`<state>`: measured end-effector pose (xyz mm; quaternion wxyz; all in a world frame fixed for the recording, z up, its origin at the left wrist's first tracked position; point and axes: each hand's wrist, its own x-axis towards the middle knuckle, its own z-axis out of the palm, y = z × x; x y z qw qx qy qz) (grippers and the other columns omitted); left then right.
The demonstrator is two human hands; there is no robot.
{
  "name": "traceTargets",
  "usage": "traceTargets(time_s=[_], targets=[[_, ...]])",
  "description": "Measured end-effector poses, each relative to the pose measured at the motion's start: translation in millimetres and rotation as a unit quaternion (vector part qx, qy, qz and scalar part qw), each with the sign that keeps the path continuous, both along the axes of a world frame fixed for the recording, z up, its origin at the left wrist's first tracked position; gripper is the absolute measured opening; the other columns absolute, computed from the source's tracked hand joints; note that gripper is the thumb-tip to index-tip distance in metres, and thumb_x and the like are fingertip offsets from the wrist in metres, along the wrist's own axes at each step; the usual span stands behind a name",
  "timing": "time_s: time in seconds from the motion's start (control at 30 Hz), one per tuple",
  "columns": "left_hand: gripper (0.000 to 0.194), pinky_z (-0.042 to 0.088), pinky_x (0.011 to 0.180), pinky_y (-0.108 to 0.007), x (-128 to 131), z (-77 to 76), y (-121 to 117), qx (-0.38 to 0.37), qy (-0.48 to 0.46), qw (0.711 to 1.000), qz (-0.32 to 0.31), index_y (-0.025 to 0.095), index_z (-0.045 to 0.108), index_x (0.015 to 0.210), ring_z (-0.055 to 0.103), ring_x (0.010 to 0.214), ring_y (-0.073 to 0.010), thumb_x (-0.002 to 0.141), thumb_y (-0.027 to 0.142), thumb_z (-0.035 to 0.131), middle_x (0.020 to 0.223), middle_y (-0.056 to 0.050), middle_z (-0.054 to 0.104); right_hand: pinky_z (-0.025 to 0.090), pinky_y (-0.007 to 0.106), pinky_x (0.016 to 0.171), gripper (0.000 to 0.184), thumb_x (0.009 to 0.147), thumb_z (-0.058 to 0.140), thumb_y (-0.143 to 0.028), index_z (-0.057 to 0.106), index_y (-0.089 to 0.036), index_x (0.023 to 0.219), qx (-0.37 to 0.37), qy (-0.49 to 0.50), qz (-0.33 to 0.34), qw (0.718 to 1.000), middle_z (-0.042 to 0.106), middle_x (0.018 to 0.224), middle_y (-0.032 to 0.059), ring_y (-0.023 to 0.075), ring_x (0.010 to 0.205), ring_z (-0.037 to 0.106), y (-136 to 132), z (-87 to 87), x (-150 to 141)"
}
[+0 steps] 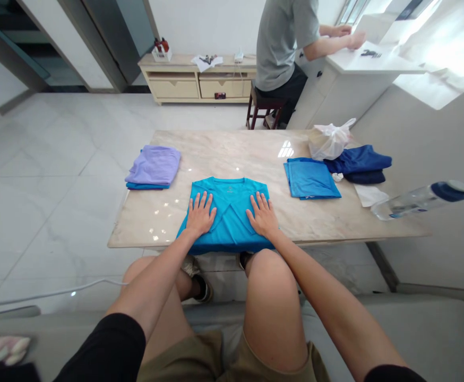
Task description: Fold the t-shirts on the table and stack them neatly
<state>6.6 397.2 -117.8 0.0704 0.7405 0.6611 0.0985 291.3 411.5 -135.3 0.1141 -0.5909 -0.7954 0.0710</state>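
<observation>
A bright blue T-shirt (232,225) lies on the table in front of me, collar pointing away and sleeves turned in across the body. Its lower part hangs over the near table edge. My left hand (200,214) rests flat on the shirt's left side, fingers spread. On the right side of the shirt, my right hand (263,215) also lies flat with its fingers apart. Neither hand grips the cloth.
Folded purple cloth (155,164) tops a pile at the table's (232,151) left. At right are a folded blue cloth (312,179), navy clothes (359,162), a white plastic bag (331,139) and a water bottle (419,201). Another person (283,45) sits beyond, on a stool.
</observation>
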Motion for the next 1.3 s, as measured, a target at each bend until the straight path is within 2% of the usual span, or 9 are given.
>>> traceTargets(time_s=[0.13, 0.3, 0.47, 0.63, 0.8, 0.97, 1.1, 1.2, 1.3], targets=[[0.064, 0.020, 0.138, -0.069, -11.8, 5.9, 33.5, -0.014, -0.017, 1.000, -0.003, 0.016, 0.053, 0.165, 0.033, 0.168, -0.0420, 0.111, 0.047, 0.042, 0.179, -0.021, 0.042, 0.027, 0.064, 0.136, 0.069, 0.113, 0.042, -0.046, 0.048, -0.011, 0.171, -0.012, 0.022, 0.008, 1.000, 0.038, 0.181, 0.0222, 0.0398, 0.168, 0.033, 27.3, 6.4, 6.7], [0.060, 0.041, 0.127, -0.055, -51.2, 22.7, 106.5, 0.007, -0.068, 0.996, 0.051, 0.014, 0.058, 0.146, 0.051, 0.150, -0.0390, 0.095, 0.040, 0.075, 0.157, -0.024, 0.055, 0.044, 0.056, 0.126, 0.055, 0.100, 0.063, -0.027, 0.061, -0.011, 0.153, -0.016, 0.044, 0.056, 0.997, 0.059, 0.155, 0.0244, 0.0406, 0.145, 0.055, 103.7, 34.3, 37.0], [0.081, 0.053, 0.106, -0.039, -73.4, 39.0, 167.8, -0.151, -0.100, 0.980, 0.077, 0.017, 0.062, 0.126, 0.067, 0.123, -0.0326, 0.061, 0.041, 0.103, 0.127, -0.015, 0.072, 0.055, 0.047, 0.111, 0.081, 0.085, 0.090, -0.028, 0.054, -0.011, 0.156, -0.179, -0.019, 0.029, 0.983, 0.069, 0.144, 0.0209, 0.0366, 0.133, 0.066, 170.0, 52.8, 49.6], [0.045, 0.046, 0.076, -0.031, -73.1, 50.6, 186.8, -0.305, -0.040, 0.951, 0.003, 0.023, 0.066, 0.069, 0.066, 0.085, -0.0255, 0.050, 0.045, 0.100, 0.070, 0.000, 0.067, 0.060, 0.037, 0.097, 0.063, 0.086, 0.094, -0.037, 0.071, -0.017, 0.141, -0.272, -0.095, 0.040, 0.957, 0.079, 0.134, 0.0146, 0.0292, 0.114, 0.076, 194.3, 58.7, 42.2], [0.036, 0.040, 0.071, -0.030, -76.3, 59.1, 187.2, -0.328, -0.042, 0.942, -0.054, 0.022, 0.069, 0.062, 0.061, 0.078, -0.0223, 0.053, 0.048, 0.092, 0.063, 0.001, 0.063, 0.061, 0.036, 0.091, 0.041, 0.085, 0.094, -0.041, 0.084, -0.017, 0.116, -0.252, -0.160, 0.093, 0.950, 0.084, 0.114, 0.0115, 0.0301, 0.104, 0.079, 201.3, 70.3, 34.9], [0.041, 0.047, 0.075, -0.028, -85.7, 79.2, 208.1, -0.239, -0.061, 0.967, -0.063, 0.021, 0.070, 0.069, 0.065, 0.084, -0.0224, 0.056, 0.052, 0.093, 0.068, 0.000, 0.065, 0.060, 0.036, 0.096, 0.047, 0.089, 0.091, -0.048, 0.081, -0.015, 0.120, -0.144, -0.156, 0.066, 0.975, 0.081, 0.117, 0.0121, 0.0302, 0.110, 0.076, 218.0, 97.5, 33.7], [0.046, 0.056, 0.100, -0.034, -84.4, 115.7, 237.5, -0.072, -0.051, 0.996, 0.002, 0.014, 0.076, 0.092, 0.073, 0.110, -0.0266, 0.070, 0.052, 0.090, 0.100, -0.005, 0.079, 0.057, 0.052, 0.109, 0.048, 0.101, 0.080, -0.050, 0.075, -0.012, 0.129, -0.022, -0.098, -0.029, 0.994, 0.075, 0.130, 0.0174, 0.0373, 0.125, 0.071, 237.4, 138.1, 27.5], [0.065, 0.048, 0.113, -0.049, -79.3, 150.7, 256.5, 0.043, -0.012, 0.998, 0.043, -0.003, 0.074, 0.108, 0.070, 0.133, -0.0340, 0.095, 0.060, 0.063, 0.121, -0.012, 0.077, 0.056, 0.059, 0.108, 0.048, 0.114, 0.060, -0.053, 0.074, -0.011, 0.132, 0.079, -0.058, -0.075, 0.992, 0.075, 0.129, 0.0178, 0.0379, 0.129, 0.069, 246.7, 178.3, 17.8], [0.081, 0.045, 0.112, -0.055, -73.7, 180.2, 263.7, 0.154, -0.019, 0.987, 0.043, -0.013, 0.069, 0.113, 0.065, 0.138, -0.0386, 0.105, 0.062, 0.039, 0.125, -0.014, 0.073, 0.052, 0.053, 0.107, 0.070, 0.120, 0.031, -0.060, 0.072, -0.003, 0.128, 0.173, -0.031, -0.091, 0.980, 0.074, 0.133, 0.0205, 0.0350, 0.130, 0.067, 245.9, 213.6, 9.4]])
